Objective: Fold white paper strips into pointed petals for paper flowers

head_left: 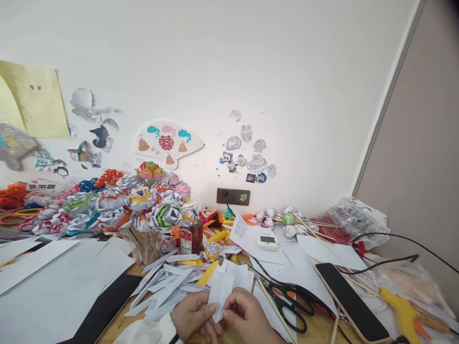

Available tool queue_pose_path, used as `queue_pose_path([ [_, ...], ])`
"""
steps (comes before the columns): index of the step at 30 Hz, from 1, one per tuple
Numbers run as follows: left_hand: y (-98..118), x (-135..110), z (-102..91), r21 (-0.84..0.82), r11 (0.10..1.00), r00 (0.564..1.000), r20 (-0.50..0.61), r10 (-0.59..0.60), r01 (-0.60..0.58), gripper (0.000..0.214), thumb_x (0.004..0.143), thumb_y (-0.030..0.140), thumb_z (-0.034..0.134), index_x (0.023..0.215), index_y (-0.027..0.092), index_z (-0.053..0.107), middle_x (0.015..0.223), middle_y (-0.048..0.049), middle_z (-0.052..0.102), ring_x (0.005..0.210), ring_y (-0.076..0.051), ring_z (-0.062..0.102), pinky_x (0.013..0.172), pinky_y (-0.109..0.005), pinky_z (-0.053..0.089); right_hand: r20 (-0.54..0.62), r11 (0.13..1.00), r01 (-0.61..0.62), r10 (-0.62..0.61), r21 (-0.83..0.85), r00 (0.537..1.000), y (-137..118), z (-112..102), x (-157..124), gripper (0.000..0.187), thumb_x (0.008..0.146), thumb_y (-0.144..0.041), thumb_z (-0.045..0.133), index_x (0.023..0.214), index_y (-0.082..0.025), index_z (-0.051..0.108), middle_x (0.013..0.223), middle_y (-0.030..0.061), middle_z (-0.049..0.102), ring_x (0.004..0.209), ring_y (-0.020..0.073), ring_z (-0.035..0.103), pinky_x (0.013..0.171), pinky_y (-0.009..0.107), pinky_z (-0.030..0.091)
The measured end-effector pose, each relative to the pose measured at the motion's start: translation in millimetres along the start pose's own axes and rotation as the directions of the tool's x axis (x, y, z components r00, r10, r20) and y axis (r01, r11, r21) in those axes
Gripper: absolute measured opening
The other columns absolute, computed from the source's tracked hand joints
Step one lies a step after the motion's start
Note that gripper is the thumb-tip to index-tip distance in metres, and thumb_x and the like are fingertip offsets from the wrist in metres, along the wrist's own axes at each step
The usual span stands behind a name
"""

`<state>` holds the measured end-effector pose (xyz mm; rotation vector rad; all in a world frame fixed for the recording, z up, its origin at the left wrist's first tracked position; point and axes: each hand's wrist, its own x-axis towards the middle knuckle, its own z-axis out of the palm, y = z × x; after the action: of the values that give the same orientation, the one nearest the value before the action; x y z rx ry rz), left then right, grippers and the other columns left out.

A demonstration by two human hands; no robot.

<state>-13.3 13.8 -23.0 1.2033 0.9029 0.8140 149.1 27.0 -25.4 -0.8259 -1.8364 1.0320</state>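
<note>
White creased rectangular paper (221,288), lower centre, pinched by left hand (192,313) and right hand (248,315): best kept edge-aligned while creasing.

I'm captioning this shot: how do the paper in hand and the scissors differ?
The paper is white and creased; the scissors have black, looped handles. The paper is held by the left hand and right hand; the scissors lie untouched.
</note>
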Motion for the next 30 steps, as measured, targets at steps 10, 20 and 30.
queue_pose_path([
  [10,-5,1,1.0,0.052,0.999,1.000,-0.018,0.009,-0.008,0.043,0.058,0.055,0.059,0.071,0.015,0.050,0.048,0.0012,0.065,0.036,-0.013,0.060,0.034,-0.017,0.037,0.029,0.981,-0.133,0.130,0.139,0.991,11,4,0,0.021,0.064,-0.034,0.063,0.076,-0.017,0.056,0.055,-0.0055,0.040,0.052,0.0099,0.039,0.048,0.020,0.030],
  [20,-1,1,8.2,0.095,0.995,0.999,-0.031,-0.006,0.009,0.046,0.061,0.059,0.052,0.071,0.015,0.049,0.043,0.0021,0.064,0.026,-0.010,0.052,0.030,-0.017,0.029,0.033,0.981,-0.135,0.132,0.140,0.991,11,4,0,0.019,0.067,-0.032,0.060,0.075,-0.016,0.055,0.052,-0.0065,0.036,0.050,0.0093,0.036,0.047,0.020,0.027],
  [30,3,0,11.3,0.111,0.993,0.999,-0.044,-0.026,0.031,0.045,0.061,0.060,0.050,0.066,0.015,0.052,0.040,0.0024,0.063,0.021,-0.009,0.046,0.028,-0.017,0.023,0.038,0.976,-0.120,0.115,0.184,0.993,6,4,-1,0.021,0.070,-0.036,0.057,0.077,-0.016,0.053,0.052,-0.0066,0.038,0.048,0.0092,0.037,0.045,0.019,0.028],
])
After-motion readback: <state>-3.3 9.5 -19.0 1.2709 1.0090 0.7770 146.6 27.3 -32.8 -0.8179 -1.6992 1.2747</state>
